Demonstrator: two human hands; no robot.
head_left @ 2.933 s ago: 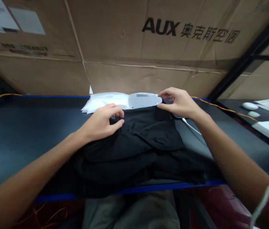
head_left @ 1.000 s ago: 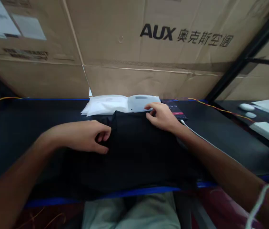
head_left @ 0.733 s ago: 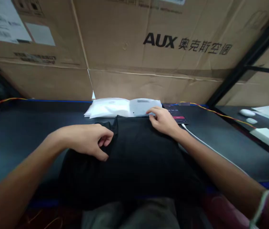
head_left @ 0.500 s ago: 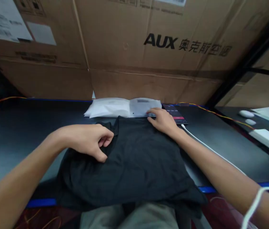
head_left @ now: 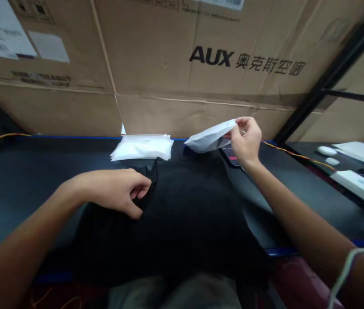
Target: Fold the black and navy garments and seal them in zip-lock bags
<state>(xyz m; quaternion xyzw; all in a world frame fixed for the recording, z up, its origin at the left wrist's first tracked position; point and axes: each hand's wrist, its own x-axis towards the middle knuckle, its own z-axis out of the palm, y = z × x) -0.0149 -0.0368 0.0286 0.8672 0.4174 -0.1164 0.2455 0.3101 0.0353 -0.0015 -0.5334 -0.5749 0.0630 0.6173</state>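
Note:
Black cloth point(head_left: 182, 214), which looks like a garment, lies spread across the near part of the desk and hangs over its front edge. My left hand point(head_left: 117, 189) rests on its left part, fingers loosely curled and thumb apart, with nothing visible between them. At the far right of the cloth, my right hand point(head_left: 248, 137) pinches the right end of a white plastic bag point(head_left: 210, 137). That bag is lifted and tilted, its left end lower. Left of it, a small stack of similar white bags point(head_left: 143, 147) lies flat on the desk.
A large cardboard box point(head_left: 156, 64) stands behind the desk point(head_left: 40, 171). A phone point(head_left: 231, 154) lies partly hidden behind my right hand. Off to the right are a white box point(head_left: 360, 185) and a white mouse point(head_left: 326, 151). Thin orange wire point(head_left: 298, 155) runs along the back.
My right hand has left the cloth, taken hold of the right-hand white bag and raised it away from the other bags. My left hand stays nearly in place. The view is darker below.

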